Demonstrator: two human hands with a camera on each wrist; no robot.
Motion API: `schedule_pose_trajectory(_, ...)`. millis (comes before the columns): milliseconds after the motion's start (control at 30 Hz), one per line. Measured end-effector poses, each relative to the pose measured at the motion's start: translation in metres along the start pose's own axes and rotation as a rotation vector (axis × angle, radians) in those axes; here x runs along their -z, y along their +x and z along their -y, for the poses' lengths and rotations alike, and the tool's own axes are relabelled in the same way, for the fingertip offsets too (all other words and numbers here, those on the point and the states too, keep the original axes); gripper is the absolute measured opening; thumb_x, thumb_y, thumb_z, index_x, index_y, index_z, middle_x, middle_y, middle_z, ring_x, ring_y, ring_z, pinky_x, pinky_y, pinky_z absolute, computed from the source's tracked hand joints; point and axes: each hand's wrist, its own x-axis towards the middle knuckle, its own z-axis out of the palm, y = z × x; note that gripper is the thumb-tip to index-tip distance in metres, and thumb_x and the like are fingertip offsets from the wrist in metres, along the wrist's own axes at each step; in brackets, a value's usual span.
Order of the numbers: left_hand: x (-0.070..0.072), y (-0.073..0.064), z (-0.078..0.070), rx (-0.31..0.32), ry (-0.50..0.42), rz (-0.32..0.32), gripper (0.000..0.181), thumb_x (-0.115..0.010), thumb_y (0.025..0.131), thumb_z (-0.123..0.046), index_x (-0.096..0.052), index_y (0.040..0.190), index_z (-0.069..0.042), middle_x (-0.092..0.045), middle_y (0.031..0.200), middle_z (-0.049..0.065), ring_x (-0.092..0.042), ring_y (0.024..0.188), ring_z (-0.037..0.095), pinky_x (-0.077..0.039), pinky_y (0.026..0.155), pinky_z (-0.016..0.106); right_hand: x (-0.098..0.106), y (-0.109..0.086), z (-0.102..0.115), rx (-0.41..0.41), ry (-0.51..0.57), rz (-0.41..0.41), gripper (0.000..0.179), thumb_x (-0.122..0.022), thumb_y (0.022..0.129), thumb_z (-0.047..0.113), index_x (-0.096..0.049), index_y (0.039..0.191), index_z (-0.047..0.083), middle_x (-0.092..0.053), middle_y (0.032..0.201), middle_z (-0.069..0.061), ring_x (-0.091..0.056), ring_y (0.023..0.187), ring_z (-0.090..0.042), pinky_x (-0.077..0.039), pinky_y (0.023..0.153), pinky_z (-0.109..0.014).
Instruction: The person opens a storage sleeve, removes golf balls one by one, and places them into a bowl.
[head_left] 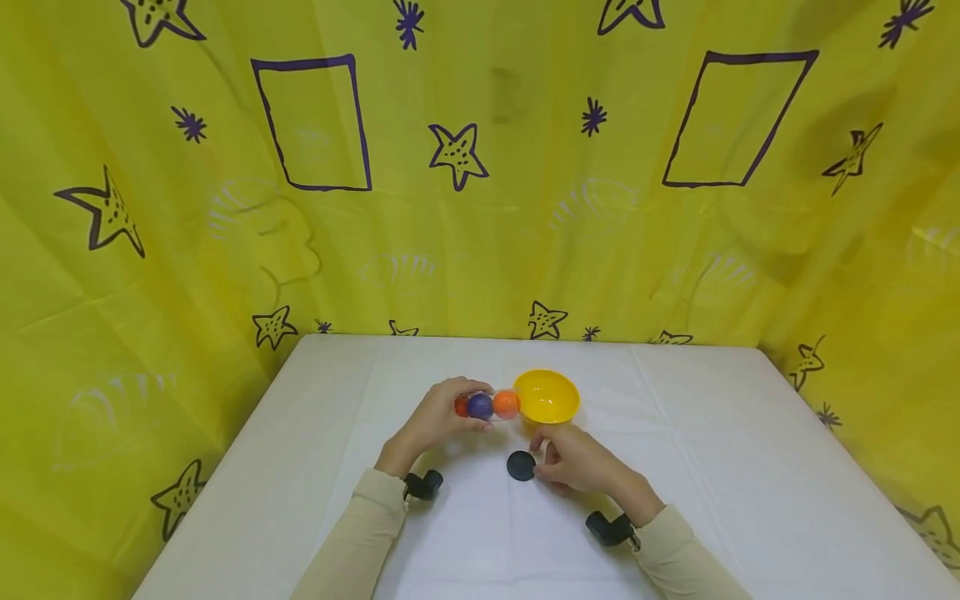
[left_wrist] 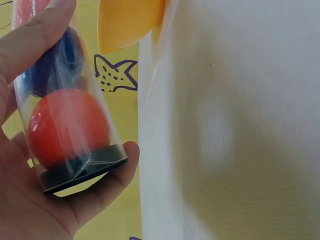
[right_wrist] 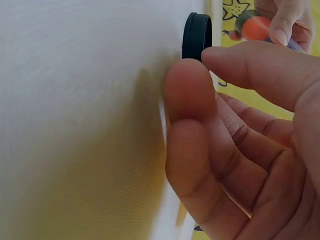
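Note:
My left hand (head_left: 438, 414) grips a clear tube (left_wrist: 93, 125) with a red ball (left_wrist: 70, 127), a blue ball (head_left: 480, 406) and an orange ball (head_left: 506, 404) in a row inside. A black cap closes the tube's end by the palm. The tube is tilted nearly level, its far end beside the yellow bowl (head_left: 546, 398). In front of the bowl, my right hand (head_left: 581, 458) pinches the edge of a round black lid (head_left: 521, 466) between thumb and forefinger. In the right wrist view the lid (right_wrist: 196, 37) is at the white tabletop, rim side up; whether it touches is hard to tell.
A white cloth covers the table (head_left: 450, 542). Yellow curtains (head_left: 480, 225) printed with stars and frames stand behind and along both sides. Black wrist cameras (head_left: 611, 528) are strapped on both wrists.

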Motion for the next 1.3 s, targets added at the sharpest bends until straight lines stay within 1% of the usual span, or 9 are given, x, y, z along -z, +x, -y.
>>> schedule_pose_trajectory(100, 0.0, 0.0, 0.0, -0.012, 0.003, 0.0, 0.05, -0.089, 0.079, -0.02, -0.071, 0.126, -0.016, -0.071, 0.128, 0.006, -0.061, 0.122, 0.029, -0.046, 0.11, 0.053, 0.001, -0.001, 0.001, -0.001, -0.009, 0.003, 0.023, -0.074, 0.093, 0.011, -0.062, 0.112, 0.005, -0.059, 0.063, 0.002, -0.054, 0.049, -0.014, -0.048, 0.055, -0.025)
schedule_pose_trajectory(233, 0.0, 0.0, 0.0, -0.012, 0.017, 0.0, 0.051, -0.09, 0.078, -0.02, -0.071, 0.126, -0.018, -0.071, 0.128, 0.005, -0.06, 0.121, 0.029, -0.046, 0.111, 0.052, 0.004, -0.002, 0.003, -0.002, -0.016, 0.007, 0.021, -0.072, 0.095, 0.013, -0.063, 0.113, 0.005, -0.06, 0.066, 0.001, -0.057, 0.049, -0.015, -0.05, 0.055, -0.025)
schedule_pose_trajectory(367, 0.0, -0.001, -0.002, -0.007, 0.027, 0.002, 0.052, -0.09, 0.078, -0.021, -0.071, 0.127, -0.018, -0.07, 0.126, 0.005, -0.06, 0.12, 0.028, -0.047, 0.11, 0.051, 0.008, -0.003, 0.004, -0.005, 0.016, -0.002, 0.019, -0.07, 0.097, 0.016, -0.064, 0.112, 0.005, -0.063, 0.069, -0.001, -0.058, 0.051, -0.019, -0.051, 0.054, -0.026)
schedule_pose_trajectory(533, 0.0, -0.002, -0.007, -0.016, 0.029, 0.007, 0.052, -0.09, 0.078, -0.023, -0.072, 0.126, -0.019, -0.07, 0.121, 0.004, -0.061, 0.114, 0.025, -0.049, 0.106, 0.049, 0.011, -0.002, 0.003, 0.0, 0.045, -0.068, 0.015, -0.068, 0.099, 0.017, -0.066, 0.108, 0.006, -0.063, 0.07, -0.001, -0.058, 0.051, -0.018, -0.052, 0.053, -0.028)
schedule_pose_trajectory(667, -0.001, -0.003, -0.01, -0.03, 0.036, 0.006, 0.05, -0.091, 0.077, -0.024, -0.073, 0.123, -0.02, -0.071, 0.116, 0.002, -0.061, 0.11, 0.022, -0.05, 0.104, 0.046, 0.015, -0.002, 0.001, -0.011, 0.069, -0.12, 0.014, -0.067, 0.099, 0.015, -0.065, 0.11, 0.006, -0.066, 0.073, -0.005, -0.058, 0.054, -0.016, -0.052, 0.054, -0.027)
schedule_pose_trajectory(833, 0.0, -0.003, -0.014, -0.048, 0.078, 0.0, 0.051, -0.091, 0.076, -0.029, -0.073, 0.123, -0.021, -0.07, 0.112, 0.0, -0.061, 0.107, 0.02, -0.05, 0.101, 0.045, 0.019, -0.002, 0.001, -0.004, 0.114, -0.164, 0.02, -0.066, 0.099, 0.015, -0.062, 0.116, 0.006, -0.068, 0.08, -0.013, -0.061, 0.061, -0.021, -0.051, 0.056, -0.025)
schedule_pose_trajectory(1067, 0.0, -0.003, -0.021, -0.062, 0.129, -0.01, 0.054, -0.093, 0.074, -0.031, -0.074, 0.122, -0.02, -0.071, 0.113, 0.001, -0.059, 0.106, 0.02, -0.05, 0.1, 0.045, 0.021, 0.0, 0.0, 0.052, 0.179, -0.201, 0.039, -0.069, 0.099, 0.026, -0.056, 0.127, 0.003, -0.07, 0.095, -0.012, -0.067, 0.071, -0.029, -0.051, 0.059, -0.026)
schedule_pose_trajectory(1167, 0.0, -0.003, -0.024, -0.065, 0.149, -0.014, 0.054, -0.093, 0.074, -0.029, -0.073, 0.123, -0.019, -0.071, 0.113, 0.001, -0.059, 0.106, 0.02, -0.05, 0.099, 0.045, 0.022, 0.0, -0.001, 0.071, 0.198, -0.203, 0.043, -0.07, 0.098, 0.027, -0.055, 0.13, 0.003, -0.071, 0.101, -0.013, -0.069, 0.074, -0.032, -0.053, 0.06, -0.026)
schedule_pose_trajectory(1300, 0.001, -0.004, -0.028, -0.07, 0.188, -0.018, 0.055, -0.093, 0.073, -0.029, -0.073, 0.123, -0.019, -0.07, 0.112, 0.001, -0.058, 0.105, 0.02, -0.05, 0.096, 0.043, 0.022, 0.0, -0.001, 0.09, 0.201, -0.211, 0.044, -0.071, 0.098, 0.027, -0.055, 0.132, 0.004, -0.072, 0.104, -0.012, -0.07, 0.076, -0.033, -0.053, 0.06, -0.026)
